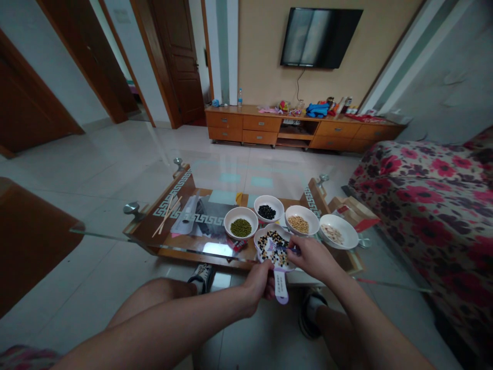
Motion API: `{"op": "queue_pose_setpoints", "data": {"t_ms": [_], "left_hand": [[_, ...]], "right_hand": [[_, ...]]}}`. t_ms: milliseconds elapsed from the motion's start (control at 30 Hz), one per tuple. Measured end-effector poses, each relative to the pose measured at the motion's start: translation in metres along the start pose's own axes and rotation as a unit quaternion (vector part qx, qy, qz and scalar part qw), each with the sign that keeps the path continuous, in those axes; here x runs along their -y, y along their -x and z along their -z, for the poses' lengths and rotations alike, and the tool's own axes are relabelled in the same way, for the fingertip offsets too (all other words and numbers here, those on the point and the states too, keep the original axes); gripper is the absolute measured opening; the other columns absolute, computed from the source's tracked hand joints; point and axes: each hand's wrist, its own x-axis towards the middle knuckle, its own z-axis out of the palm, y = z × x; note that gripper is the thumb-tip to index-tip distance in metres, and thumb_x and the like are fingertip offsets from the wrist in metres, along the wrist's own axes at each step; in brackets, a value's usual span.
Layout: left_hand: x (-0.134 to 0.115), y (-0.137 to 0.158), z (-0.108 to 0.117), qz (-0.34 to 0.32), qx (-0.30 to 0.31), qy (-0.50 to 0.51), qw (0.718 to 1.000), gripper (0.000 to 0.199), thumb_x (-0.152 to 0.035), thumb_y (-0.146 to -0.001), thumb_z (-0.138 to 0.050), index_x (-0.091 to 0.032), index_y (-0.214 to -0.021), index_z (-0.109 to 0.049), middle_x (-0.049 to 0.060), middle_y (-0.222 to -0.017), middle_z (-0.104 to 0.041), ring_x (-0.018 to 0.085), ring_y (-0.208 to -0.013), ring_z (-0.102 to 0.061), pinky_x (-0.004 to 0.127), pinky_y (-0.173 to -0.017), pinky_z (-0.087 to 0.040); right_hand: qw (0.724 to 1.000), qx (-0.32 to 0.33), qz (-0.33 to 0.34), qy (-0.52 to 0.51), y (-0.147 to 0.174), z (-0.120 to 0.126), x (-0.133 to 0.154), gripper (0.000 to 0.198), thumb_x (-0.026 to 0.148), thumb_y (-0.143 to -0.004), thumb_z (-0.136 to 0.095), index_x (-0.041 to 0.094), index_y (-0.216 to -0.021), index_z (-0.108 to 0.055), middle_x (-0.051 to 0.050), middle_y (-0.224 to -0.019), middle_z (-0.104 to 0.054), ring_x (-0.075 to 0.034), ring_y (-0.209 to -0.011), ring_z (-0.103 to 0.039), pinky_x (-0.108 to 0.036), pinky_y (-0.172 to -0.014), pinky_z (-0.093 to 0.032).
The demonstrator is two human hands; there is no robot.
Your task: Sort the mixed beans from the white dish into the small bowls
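I see on my feed: tray (pixel 280 281) at the near edge of the table (pixel 210 250), beans (pixel 274 236) in it. Four bowls (pixel 231 217) arc round its far side, second from left farthest back. Chopsticks (pixel 167 217) left, paper bag (pixel 356 211) behind rightmost bowl. Cabinet (pixel 260 131) beyond, sofa (pixel 419 169) right

The view is dimly lit. White glare is thrown onto the tabletop (pixel 215 250) near its front edge; pale bands are mirrored in the TV (pixel 321 38). The door (pixel 175 61) is slanted by wide-angle distortion.
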Motion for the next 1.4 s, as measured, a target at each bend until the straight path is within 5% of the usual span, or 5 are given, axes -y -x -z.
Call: {"op": "queue_pose_setpoints", "data": {"t_ms": [1033,1400], "left_hand": [[-0.001,0.001,-0.001,0.004,0.000,0.003,1.000,0.033,-0.029,-0.086,-0.035,-0.016,-0.062,-0.053,-0.001,-0.052,-0.050,0.009,-0.039,-0.042,0.024,-0.045,-0.025],[0.000,-0.002,-0.001,0.006,0.002,0.005,1.000,0.033,-0.031,-0.087,-0.036,-0.017,-0.062,-0.051,-0.002,-0.051,-0.049,0.009,-0.039,-0.042,0.024,-0.046,-0.026]], "right_hand": [[1.000,0.008,0.015,-0.005,-0.002,-0.002,-0.003,0.022,0.037,-0.086,-0.049,0.021,-0.085,-0.064,-0.004,-0.078,-0.067,-0.017,-0.071,-0.060,-0.025,-0.061,-0.033],[0.996,-0.075,0.040,-0.031,-0.012,0.007,0.021,0.021,0.037,-0.088,-0.050,0.022,-0.086,-0.065,-0.003,-0.078,-0.070,-0.015,-0.067,-0.060,-0.024,-0.060,-0.032]]}}
